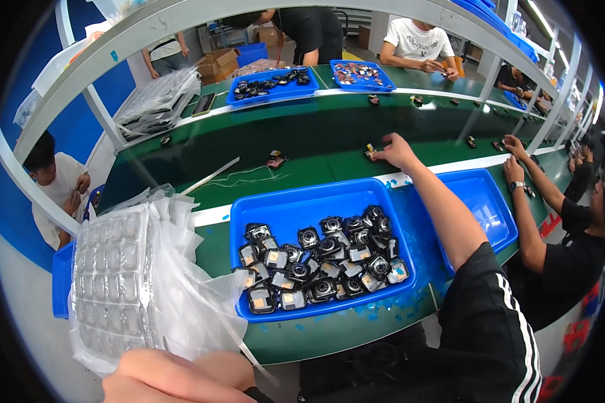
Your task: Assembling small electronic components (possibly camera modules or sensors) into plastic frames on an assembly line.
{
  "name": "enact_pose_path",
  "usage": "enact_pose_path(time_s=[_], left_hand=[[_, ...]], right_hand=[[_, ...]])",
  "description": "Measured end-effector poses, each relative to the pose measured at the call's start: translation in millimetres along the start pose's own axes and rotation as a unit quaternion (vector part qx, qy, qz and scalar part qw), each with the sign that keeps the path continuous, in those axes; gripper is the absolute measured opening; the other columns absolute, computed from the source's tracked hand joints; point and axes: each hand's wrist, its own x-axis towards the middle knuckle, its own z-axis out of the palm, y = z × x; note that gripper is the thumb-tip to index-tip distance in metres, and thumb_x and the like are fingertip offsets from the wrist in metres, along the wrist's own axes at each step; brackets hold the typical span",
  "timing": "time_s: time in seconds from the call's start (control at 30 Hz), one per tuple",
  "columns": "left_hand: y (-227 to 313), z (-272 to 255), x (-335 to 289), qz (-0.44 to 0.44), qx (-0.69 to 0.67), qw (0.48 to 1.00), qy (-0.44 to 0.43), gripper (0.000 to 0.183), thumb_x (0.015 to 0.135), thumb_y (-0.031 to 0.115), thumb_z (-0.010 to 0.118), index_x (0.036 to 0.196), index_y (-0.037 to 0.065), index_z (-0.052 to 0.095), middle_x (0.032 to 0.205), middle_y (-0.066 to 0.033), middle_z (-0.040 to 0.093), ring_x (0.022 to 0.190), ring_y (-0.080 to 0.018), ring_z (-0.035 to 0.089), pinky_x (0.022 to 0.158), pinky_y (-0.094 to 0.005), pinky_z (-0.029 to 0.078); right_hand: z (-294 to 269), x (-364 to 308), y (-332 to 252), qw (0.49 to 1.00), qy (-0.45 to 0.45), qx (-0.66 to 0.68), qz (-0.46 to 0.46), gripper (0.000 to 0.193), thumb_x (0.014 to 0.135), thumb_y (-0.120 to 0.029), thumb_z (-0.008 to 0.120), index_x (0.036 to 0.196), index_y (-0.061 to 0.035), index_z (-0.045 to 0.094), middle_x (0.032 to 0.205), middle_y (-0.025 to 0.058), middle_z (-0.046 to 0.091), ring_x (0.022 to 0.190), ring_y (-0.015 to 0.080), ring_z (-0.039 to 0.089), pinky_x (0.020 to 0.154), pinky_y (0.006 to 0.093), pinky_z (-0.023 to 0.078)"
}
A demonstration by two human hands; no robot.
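Stretched out over the green conveyor belt [302, 144], my right hand [400, 153] has thumb and finger at a small circuit part [370, 152] with a yellow tab, and they look pinched on its edge. My left hand [175, 377] is low at the left, beside a stack of clear plastic blister trays [107, 269]; its fingers are hidden, and what it holds, if anything, does not show. In front of me a blue bin [323, 191] contains many black square camera-like housings [323, 290], some with round lens rings up, others with grey and tan faces up.
A second blue bin [474, 195] stands right of the first, with blue film scraps [420, 235] between them. Another part with thin wires [275, 159] lies on the belt. Across it are two blue trays [272, 99] of parts. Co-workers sit around; one's hands [515, 158] are close on my right.
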Motion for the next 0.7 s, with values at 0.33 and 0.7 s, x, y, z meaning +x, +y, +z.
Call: enact_pose_path(time_s=[0.33,0.7], left_hand=[[-3,12,18,0.030,0.154,0.984,-0.082,0.014,0.096,0.009,0.047,0.107,0.001,0.049,0.089,-0.0146,0.056,0.064,-0.0308,0.057,0.048,-0.0324,0.045],[-153,83,-46,-0.627,-0.189,0.755,-0.028,0.062,0.104,0.050,0.031,0.117,-0.003,0.060,0.093,-0.0112,0.066,0.074,-0.0164,0.064,0.058,-0.0270,0.055]], right_hand=[[-22,-157,-113,0.834,-0.353,-0.310,-0.290,0.053,0.078,-0.045,0.074,0.113,-0.0057,0.066,0.107,0.0164,0.067,0.101,0.0354,0.064,0.088,0.0438,0.051],[-70,-222,-92,0.830,0.210,0.054,-0.514,0.022,0.068,-0.010,0.077,0.088,-0.0073,0.068,0.081,0.0032,0.062,0.073,0.0223,0.061,0.066,0.0359,0.049]])
